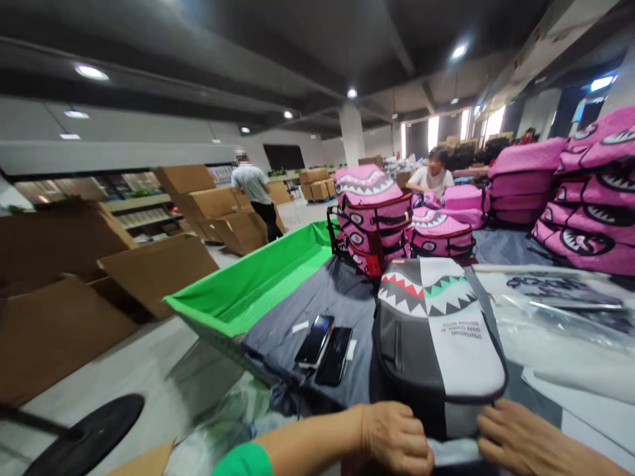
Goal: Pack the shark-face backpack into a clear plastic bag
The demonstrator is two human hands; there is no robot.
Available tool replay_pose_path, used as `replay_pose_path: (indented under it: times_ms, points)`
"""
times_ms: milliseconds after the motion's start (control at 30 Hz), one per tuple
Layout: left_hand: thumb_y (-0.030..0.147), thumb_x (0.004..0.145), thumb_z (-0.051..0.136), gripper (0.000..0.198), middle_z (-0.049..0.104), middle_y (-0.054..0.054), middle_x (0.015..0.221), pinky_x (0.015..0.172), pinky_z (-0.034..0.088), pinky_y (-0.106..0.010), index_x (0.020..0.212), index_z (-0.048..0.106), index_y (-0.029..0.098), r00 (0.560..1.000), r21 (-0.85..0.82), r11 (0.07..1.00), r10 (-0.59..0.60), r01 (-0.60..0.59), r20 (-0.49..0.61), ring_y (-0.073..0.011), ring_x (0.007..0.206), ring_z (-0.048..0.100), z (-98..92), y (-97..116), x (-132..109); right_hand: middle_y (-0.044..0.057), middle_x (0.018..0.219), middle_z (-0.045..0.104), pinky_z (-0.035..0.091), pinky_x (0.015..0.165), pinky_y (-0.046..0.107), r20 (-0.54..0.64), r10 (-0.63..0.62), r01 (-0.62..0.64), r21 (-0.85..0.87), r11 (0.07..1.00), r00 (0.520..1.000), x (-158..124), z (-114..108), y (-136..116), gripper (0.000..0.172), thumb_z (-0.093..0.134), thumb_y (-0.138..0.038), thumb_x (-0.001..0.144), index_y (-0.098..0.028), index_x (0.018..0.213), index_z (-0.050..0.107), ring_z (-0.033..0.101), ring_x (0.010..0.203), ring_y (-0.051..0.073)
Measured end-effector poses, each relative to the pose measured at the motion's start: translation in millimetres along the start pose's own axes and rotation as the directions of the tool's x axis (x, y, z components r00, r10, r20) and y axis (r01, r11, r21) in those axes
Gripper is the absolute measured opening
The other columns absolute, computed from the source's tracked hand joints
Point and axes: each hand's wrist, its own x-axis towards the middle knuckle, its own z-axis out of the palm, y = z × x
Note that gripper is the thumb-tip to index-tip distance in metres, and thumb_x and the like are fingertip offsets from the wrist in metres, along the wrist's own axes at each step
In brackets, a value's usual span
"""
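A grey, black and white backpack with shark-teeth print lies flat on the dark cloth-covered table, its base towards me. At that near end, my left hand is closed, knuckles up, just off the left corner. Across from it, my right hand has curled fingers by the right corner. Between them stretches a strip of pale plastic bag, which both hands appear to pinch by its edge. The fingertips are partly hidden.
Two phones lie left of the backpack. Pink shark-print backpacks stand stacked behind it; more rise at right. Clear plastic packaging covers the right side. A green-lined bin borders the table. Two people are farther back, near cardboard boxes.
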Motion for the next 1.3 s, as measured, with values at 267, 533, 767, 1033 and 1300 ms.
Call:
replay_pose_path:
  times_ms: [267,533,767,1033,1300]
  points:
    - [0.015,0.089,0.066,0.008,0.066,0.002,0.082,0.052,0.046,-0.02,0.093,0.071,0.021,0.956,0.136,0.991,0.019,0.021,-0.292,-0.0053,0.061,0.057,13.0,23.6,-5.3,0.003,0.082,0.065,0.043,0.067,0.031,-0.078,0.05,-0.048,0.027,0.998,0.996,-25.3,-1.8,-18.4,0.032,0.033,0.0,0.099,-0.018,0.097,0.06,0.058,0.07,0.016]
    - [0.02,0.098,0.053,0.018,0.068,-0.004,0.079,0.059,0.053,-0.025,0.104,0.068,0.011,0.925,-0.056,0.981,-0.191,0.183,-0.328,-0.0125,0.063,0.059,-32.5,31.9,14.9,0.003,0.086,0.069,0.054,0.052,0.021,0.02,0.891,-0.761,0.529,0.376,0.454,-61.9,17.8,-73.6,0.017,0.053,-0.037,0.103,-0.022,0.105,0.06,0.066,0.064,0.015]
    - [0.042,0.105,0.045,0.04,0.075,-0.005,0.077,0.058,0.047,-0.025,0.088,0.07,0.017,0.568,-0.268,0.504,-0.671,0.821,0.476,-0.0199,0.069,0.072,-33.6,15.7,86.1,-0.001,0.067,0.059,0.05,0.053,0.024,0.335,0.942,-0.578,0.775,-0.257,0.031,-18.9,33.2,-79.5,0.052,0.063,-0.072,0.086,-0.021,0.082,0.06,0.056,0.059,0.016]
    - [0.037,0.104,0.047,0.036,0.078,-0.004,0.082,0.067,0.046,-0.02,0.096,0.074,0.016,0.469,-0.469,0.15,-0.543,0.871,0.697,-0.0177,0.084,0.074,-50.2,7.2,101.9,-0.005,0.061,0.047,0.042,0.051,0.029,0.29,0.913,-0.437,0.808,-0.394,-0.287,9.4,78.3,-73.2,0.061,0.044,-0.087,0.082,-0.025,0.078,0.048,0.044,0.055,0.016]
    - [0.049,0.093,0.067,0.03,0.076,-0.003,0.072,0.052,0.03,-0.025,0.086,0.076,0.021,0.478,-0.222,0.431,-0.688,0.875,0.546,-0.0193,0.07,0.072,-9.9,18.3,101.3,0.006,0.095,0.069,0.052,0.073,0.039,-0.181,0.954,-0.776,0.555,0.3,0.24,-30.5,39.0,-50.0,0.031,0.058,-0.05,0.096,-0.024,0.112,0.061,0.066,0.082,0.025]
